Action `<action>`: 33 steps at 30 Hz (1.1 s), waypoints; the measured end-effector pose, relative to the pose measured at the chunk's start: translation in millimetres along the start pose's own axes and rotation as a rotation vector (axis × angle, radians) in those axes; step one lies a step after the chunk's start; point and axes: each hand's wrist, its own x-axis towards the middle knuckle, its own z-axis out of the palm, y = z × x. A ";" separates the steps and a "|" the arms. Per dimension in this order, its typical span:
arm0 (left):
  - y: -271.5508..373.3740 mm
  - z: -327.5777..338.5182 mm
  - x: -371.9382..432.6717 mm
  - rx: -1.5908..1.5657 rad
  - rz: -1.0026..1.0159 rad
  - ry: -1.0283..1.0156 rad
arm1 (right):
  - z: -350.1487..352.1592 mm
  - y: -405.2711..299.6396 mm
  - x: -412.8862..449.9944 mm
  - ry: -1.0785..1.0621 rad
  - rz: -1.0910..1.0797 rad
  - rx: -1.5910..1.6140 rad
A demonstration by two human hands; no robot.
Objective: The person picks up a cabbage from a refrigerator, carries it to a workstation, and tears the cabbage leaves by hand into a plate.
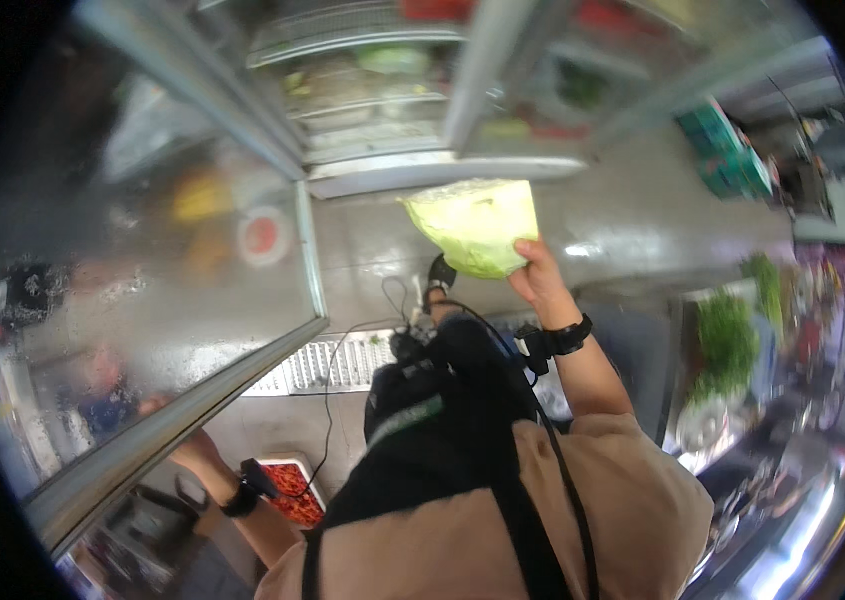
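Note:
My right hand [539,276] grips a pale green cut piece of cabbage [475,229] by its right end. Its upper side has a shiny, crinkled look like clear film, though blur leaves this unsure. Below and left, my left hand [196,452] is on the metal-framed glass door [167,427], at the far side of the frame. That frame hides part of the hand, and its fingers show faintly through the misted glass. Ahead of me stands the open refrigerator [392,176], its wire shelf [362,37] and blurred food inside.
A metal drain grate [340,364] crosses the floor by my feet. Behind my left arm lies a white tub [310,469] of red food. Leafy greens [726,337] stand at right, with green boxes [734,161] farther off. A cable [329,405] hangs beside me.

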 end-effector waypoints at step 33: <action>358.1 798.0 17.9 -0.116 1.076 -1.182 | -113.8 -250.2 -148.9 0.644 -0.740 0.006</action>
